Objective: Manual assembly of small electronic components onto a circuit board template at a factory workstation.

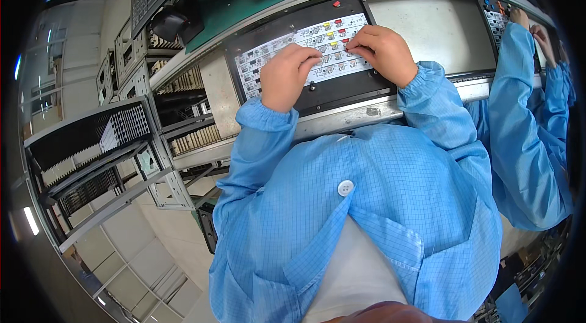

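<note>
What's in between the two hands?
In the head view, part of the white circuit board, with a small yellow part, lies between the left hand and right hand.

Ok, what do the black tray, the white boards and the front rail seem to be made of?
Black tray: probably hard plastic or composite, matte, by its even dark surface; coated metal is possible.
White boards: likely rigid circuit board, white-faced, by the flat strips bearing small parts.
Front rail: apparently bare metal, satin grey, by its scuffs and highlights.
</note>
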`<action>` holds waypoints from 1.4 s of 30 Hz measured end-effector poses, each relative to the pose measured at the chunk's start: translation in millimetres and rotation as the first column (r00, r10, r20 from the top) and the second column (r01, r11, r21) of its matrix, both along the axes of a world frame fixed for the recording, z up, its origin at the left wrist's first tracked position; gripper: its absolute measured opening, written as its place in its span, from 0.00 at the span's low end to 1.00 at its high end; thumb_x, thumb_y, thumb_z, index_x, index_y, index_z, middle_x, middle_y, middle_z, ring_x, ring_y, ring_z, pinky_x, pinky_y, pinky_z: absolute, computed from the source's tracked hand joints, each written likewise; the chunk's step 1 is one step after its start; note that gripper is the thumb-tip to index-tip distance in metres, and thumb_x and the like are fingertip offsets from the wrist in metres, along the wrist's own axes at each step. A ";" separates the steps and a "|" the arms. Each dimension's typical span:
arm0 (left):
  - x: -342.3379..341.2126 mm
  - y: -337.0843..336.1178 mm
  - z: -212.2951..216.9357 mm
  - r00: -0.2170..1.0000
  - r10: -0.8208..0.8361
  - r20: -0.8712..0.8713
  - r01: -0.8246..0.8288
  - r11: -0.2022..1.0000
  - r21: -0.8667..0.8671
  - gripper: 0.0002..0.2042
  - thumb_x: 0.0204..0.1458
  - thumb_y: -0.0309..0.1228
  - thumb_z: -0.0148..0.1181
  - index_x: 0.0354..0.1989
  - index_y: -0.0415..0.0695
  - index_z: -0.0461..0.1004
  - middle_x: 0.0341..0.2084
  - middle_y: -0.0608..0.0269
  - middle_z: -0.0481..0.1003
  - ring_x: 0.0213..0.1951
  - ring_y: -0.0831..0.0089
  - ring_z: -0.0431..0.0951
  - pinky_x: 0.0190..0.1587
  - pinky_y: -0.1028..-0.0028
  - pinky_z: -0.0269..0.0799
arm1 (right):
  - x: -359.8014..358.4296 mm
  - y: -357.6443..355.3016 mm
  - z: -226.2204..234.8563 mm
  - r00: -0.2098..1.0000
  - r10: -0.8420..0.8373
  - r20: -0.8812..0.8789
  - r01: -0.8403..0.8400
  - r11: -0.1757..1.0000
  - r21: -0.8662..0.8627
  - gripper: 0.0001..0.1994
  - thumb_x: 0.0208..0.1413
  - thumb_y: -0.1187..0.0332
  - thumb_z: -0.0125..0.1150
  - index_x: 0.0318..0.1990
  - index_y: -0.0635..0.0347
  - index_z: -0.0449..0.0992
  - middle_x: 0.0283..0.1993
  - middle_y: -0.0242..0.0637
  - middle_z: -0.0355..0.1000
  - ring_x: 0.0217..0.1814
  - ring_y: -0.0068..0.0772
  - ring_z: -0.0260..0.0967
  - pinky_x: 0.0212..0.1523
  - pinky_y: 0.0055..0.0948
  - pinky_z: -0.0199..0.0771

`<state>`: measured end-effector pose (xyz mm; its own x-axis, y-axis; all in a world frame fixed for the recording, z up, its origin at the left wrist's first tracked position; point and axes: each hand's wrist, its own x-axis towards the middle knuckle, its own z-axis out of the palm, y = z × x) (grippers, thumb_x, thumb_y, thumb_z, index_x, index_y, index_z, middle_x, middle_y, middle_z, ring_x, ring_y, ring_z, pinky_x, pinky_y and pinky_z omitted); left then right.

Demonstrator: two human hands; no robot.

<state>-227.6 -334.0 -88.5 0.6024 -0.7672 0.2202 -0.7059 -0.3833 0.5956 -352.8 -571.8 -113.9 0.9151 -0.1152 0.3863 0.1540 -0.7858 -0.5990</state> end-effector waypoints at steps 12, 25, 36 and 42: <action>-8.1 -18.0 0.4 0.973 0.007 -0.233 -0.024 0.997 -0.069 0.06 0.58 0.30 0.71 0.42 0.46 0.87 0.36 0.58 0.85 0.39 0.58 0.86 0.42 0.65 0.79 | -1.9 1.3 3.4 0.999 -0.018 0.030 0.019 0.999 -0.037 0.06 0.54 0.72 0.75 0.39 0.56 0.87 0.39 0.37 0.82 0.40 0.43 0.81 0.41 0.36 0.82; -12.9 -33.5 -10.3 0.996 -0.036 -0.079 0.029 0.995 -0.097 0.04 0.58 0.29 0.70 0.41 0.46 0.85 0.37 0.60 0.83 0.39 0.55 0.85 0.40 0.62 0.79 | -4.1 -1.3 1.7 1.000 -0.012 0.028 0.014 0.998 -0.068 0.06 0.53 0.73 0.75 0.39 0.55 0.87 0.39 0.37 0.81 0.39 0.43 0.81 0.40 0.37 0.82; -17.3 -38.8 -12.5 0.997 -0.030 0.075 0.035 0.997 -0.073 0.03 0.58 0.29 0.69 0.37 0.48 0.87 0.36 0.64 0.83 0.37 0.57 0.84 0.37 0.61 0.79 | -3.9 -2.4 1.3 0.999 -0.009 0.035 0.010 0.999 -0.030 0.07 0.53 0.73 0.76 0.39 0.55 0.87 0.38 0.37 0.81 0.39 0.45 0.80 0.40 0.38 0.82; -19.4 -39.6 -14.8 0.996 -0.024 0.091 0.032 0.996 -0.088 0.03 0.57 0.28 0.68 0.37 0.49 0.87 0.35 0.65 0.83 0.36 0.58 0.85 0.35 0.61 0.79 | -3.7 -3.7 -1.7 1.000 -0.016 0.025 0.016 1.000 -0.003 0.06 0.54 0.74 0.76 0.39 0.56 0.87 0.38 0.37 0.81 0.39 0.44 0.80 0.40 0.37 0.82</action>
